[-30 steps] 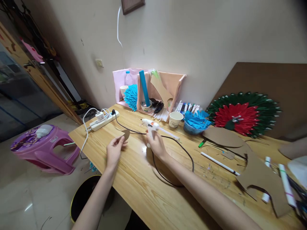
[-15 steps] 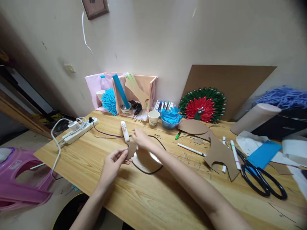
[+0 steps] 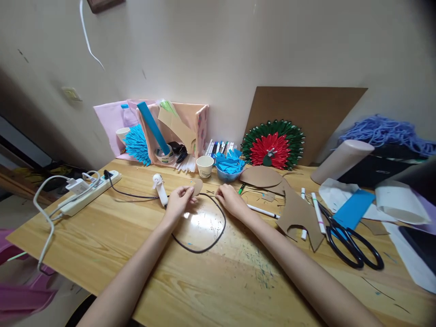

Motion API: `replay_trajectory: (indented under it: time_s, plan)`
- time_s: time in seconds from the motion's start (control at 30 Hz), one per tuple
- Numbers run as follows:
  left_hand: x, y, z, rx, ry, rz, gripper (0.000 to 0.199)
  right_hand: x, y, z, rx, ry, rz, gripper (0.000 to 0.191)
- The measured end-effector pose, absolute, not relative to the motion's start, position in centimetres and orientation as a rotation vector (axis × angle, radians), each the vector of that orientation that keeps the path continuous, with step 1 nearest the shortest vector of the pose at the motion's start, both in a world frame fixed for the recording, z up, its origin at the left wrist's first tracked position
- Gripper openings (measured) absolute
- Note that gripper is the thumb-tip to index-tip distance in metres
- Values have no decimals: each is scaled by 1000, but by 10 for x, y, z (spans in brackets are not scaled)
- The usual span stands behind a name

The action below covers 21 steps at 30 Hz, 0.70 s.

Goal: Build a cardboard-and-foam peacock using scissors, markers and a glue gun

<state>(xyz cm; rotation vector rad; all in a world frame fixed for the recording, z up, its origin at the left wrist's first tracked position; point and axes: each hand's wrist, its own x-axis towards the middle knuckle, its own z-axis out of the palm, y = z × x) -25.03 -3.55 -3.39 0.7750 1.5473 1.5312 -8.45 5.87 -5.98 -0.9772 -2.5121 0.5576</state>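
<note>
My left hand (image 3: 180, 202) pinches a small rounded piece of cardboard (image 3: 197, 186) between thumb and fingers, above the table. To its right, my right hand (image 3: 231, 200) rests low at the tabletop with its fingers bent together; whatever they hold, if anything, is hidden. Small dark scraps (image 3: 210, 191) lie just left of those fingertips. A white glue gun (image 3: 160, 188) stands left of my left hand. Its black cord (image 3: 223, 227) loops over the wood between and below both hands.
Behind are a paper cup (image 3: 205, 167) and a bowl of blue strips (image 3: 229, 165). Cut cardboard (image 3: 296, 211), markers (image 3: 318, 213) and large black scissors (image 3: 354, 245) lie at right. A power strip (image 3: 90, 193) sits at the left edge. A red-green feathery disc (image 3: 272, 145) leans behind.
My left hand has lifted the cardboard piece away from the glue gun, up and to the right. My right hand has moved right and down to the tabletop. The view has shifted right.
</note>
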Motion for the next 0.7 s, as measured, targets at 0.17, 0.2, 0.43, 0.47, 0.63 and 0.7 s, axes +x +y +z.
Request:
replay_trajectory:
  time_s: [0.17,0.2,0.43,0.47,0.63,0.7]
  plan:
    - [-251,-41,-40,757,1534,1450,33,-82,59,-59,-994,-2511,579,11]
    - [-250,-41,-39,758,1530,1439,33,-80,59,-57,-1000,-2503,595,11]
    - [-245,-48,-27,813,1515,1411,42,-63,73,-18,-988,-2350,829,7]
    - [-244,-49,-25,825,1507,1406,43,-59,74,-9,-949,-2253,926,8]
    - [-235,-54,-15,876,1458,1379,40,-40,65,35,-727,-2060,1170,16]
    - [-233,-55,-13,879,1453,1375,38,-37,58,45,-751,-2066,1209,17]
